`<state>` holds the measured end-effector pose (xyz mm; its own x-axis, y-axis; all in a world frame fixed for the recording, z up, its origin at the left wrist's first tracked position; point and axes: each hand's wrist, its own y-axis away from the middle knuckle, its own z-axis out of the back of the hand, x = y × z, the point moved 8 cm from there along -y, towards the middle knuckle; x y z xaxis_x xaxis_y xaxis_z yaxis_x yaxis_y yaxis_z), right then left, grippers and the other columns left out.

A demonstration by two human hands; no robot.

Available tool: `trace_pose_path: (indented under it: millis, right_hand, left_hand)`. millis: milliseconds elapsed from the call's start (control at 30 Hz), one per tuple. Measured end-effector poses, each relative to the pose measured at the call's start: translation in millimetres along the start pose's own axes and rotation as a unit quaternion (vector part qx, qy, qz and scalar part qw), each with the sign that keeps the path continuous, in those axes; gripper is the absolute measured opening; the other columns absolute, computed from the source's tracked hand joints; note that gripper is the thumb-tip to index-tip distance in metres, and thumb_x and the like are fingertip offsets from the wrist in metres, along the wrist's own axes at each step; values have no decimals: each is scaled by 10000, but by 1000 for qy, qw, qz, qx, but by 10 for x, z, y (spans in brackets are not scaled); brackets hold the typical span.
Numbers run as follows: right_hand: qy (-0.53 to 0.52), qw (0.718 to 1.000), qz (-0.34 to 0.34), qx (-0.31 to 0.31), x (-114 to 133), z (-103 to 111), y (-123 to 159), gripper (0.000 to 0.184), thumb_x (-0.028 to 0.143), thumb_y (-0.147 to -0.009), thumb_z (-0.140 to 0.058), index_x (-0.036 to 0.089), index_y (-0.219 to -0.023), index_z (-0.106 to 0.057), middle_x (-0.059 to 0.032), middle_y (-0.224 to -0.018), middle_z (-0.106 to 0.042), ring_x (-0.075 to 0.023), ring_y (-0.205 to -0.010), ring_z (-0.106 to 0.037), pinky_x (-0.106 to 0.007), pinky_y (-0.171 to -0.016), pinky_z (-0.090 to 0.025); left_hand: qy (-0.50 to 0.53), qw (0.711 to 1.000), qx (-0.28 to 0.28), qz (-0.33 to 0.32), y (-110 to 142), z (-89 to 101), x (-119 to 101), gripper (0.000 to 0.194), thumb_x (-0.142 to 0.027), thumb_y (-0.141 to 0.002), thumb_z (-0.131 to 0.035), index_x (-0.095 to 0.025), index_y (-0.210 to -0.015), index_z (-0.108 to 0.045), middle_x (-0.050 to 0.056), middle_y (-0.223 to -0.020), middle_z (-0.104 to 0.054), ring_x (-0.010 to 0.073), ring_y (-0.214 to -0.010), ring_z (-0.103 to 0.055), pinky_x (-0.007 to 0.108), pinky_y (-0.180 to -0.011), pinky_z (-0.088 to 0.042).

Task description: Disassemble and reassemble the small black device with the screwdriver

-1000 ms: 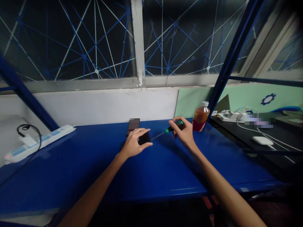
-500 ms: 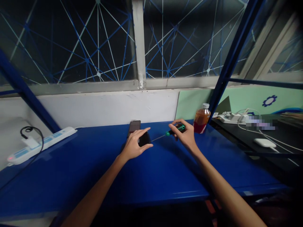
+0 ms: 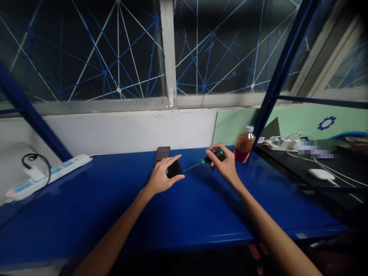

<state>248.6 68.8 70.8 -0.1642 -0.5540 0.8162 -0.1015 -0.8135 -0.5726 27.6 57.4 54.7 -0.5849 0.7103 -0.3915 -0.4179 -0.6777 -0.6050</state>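
My left hand [image 3: 159, 178] is closed around a small black rectangular object [image 3: 174, 168] on the blue table, fingers along its far side and thumb along its near side. Its exact kind is hard to make out. In my right hand [image 3: 228, 165] is a screwdriver [image 3: 203, 161] with a black and green handle, gripped between thumb and fingers. The thin shaft slopes down to the left, its tip at the black object's right end. Whether the tip sits in a screw is too small to see. Just behind my left hand lies a flat dark phone-like slab [image 3: 163, 152], partly covered by the fingers.
A bottle of reddish-orange drink [image 3: 245, 145] stands right of my right hand. A white power strip [image 3: 61, 171] with a black cord lies at the left. Cables and a white case [image 3: 321, 174] rest on the black table at right. Blue frame posts flank the blue table [image 3: 195, 214].
Both hands keep nearly the same pose, with the screwdriver tip still at the black object. The view has shifted slightly. A blurred shape has appeared at the far right edge.
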Motion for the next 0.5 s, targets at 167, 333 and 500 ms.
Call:
trace_pose_path:
  millis: [167,333,500]
  right_hand:
    - [-62,997,16,44,14,-48,1,267,363,-856,-605,206,-1054,-522,24,-710,-614,-97,-430,-561,-240,-451,-471]
    - [-80,996,9,37,0,-53,-13,297,358,-829,-643,211,-1050,-511,34,-711,-590,-94,-411,-553,-246,-441,-481]
    - [-9,1000,-3,-5,-2,-5,4,274,400,-797,-693,207,-940,-562,65,-561,-522,-92,-351,-504,-211,-351,-396]
  left_hand:
    - [4,1000,3,-4,-2,-12,0,621,-467,-804,-694,-280,-1356,-478,82,-1284,-601,279,-1169,-562,475,-973,-463]
    - [5,1000,2,-6,0,-12,4,617,-478,-804,-686,-283,-1353,-482,90,-1275,-606,290,-1160,-567,498,-966,-463]
    - [9,1000,4,-7,0,-7,-8,610,-475,-809,-682,-286,-1353,-481,89,-1284,-601,291,-1173,-560,499,-971,-460]
